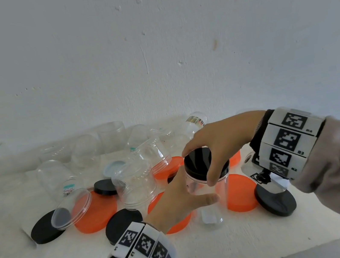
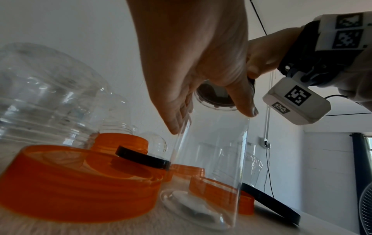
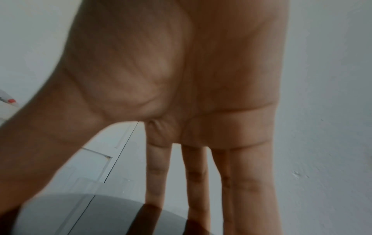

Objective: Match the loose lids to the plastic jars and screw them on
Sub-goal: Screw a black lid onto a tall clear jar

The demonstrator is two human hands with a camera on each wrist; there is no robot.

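A tall clear plastic jar [image 1: 208,203] stands upright mid-table. My left hand [image 1: 198,194] holds its body, thumb on the near side and fingers round the far side. A black lid [image 1: 192,161] sits on the jar's mouth. My right hand [image 1: 200,166] grips it from above, thumb and fingers curled over the rim. In the left wrist view the jar [image 2: 211,159] rises between thumb and fingers, with the lid [image 2: 215,97] seen from below. In the right wrist view my fingers [image 3: 193,174] reach down onto the glossy lid [image 3: 90,219].
Loose orange lids [image 1: 95,211] [image 1: 240,193] and black lids [image 1: 46,228] [image 1: 275,199] lie around the jar. Several clear lidless jars [image 1: 60,178] lie toward the wall, one inverted [image 1: 136,186]. A white lid [image 1: 113,167] sits behind. The table's front edge [image 1: 275,253] is near.
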